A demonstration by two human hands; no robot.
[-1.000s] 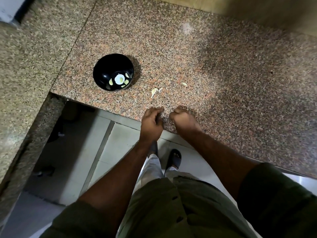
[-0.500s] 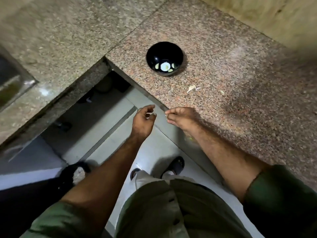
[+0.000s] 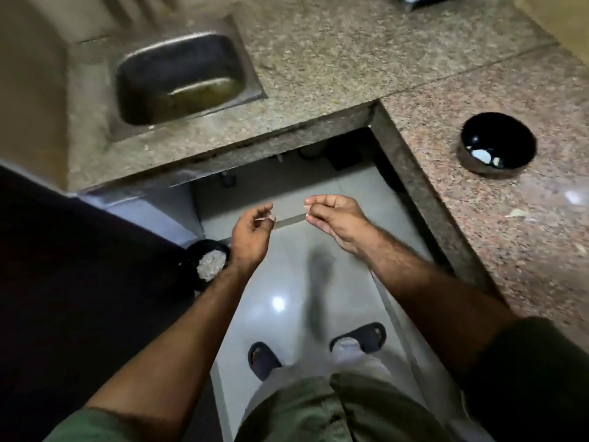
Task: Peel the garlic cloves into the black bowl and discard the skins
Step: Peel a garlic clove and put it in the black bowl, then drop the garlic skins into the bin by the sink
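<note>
Granite table point(image 3: 478, 74) carries the round black bowl point(image 3: 497, 145) upright at its right side, pale peeled garlic cloves point(image 3: 577, 154) inside, while over the floor the left hand point(image 3: 251, 237) and right hand point(image 3: 334, 218) each pinch fingertips, contents too small to tell.

Olive-green short sleeves point(image 3: 95, 422), pale trousers point(image 3: 360, 362), dark open-toed sandals point(image 3: 366, 336).

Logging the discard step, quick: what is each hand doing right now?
Left hand: fingers curled, pinching something small and pale, likely skin; too small to confirm.
Right hand: fingertips pinched together; what they hold cannot be told.
</note>
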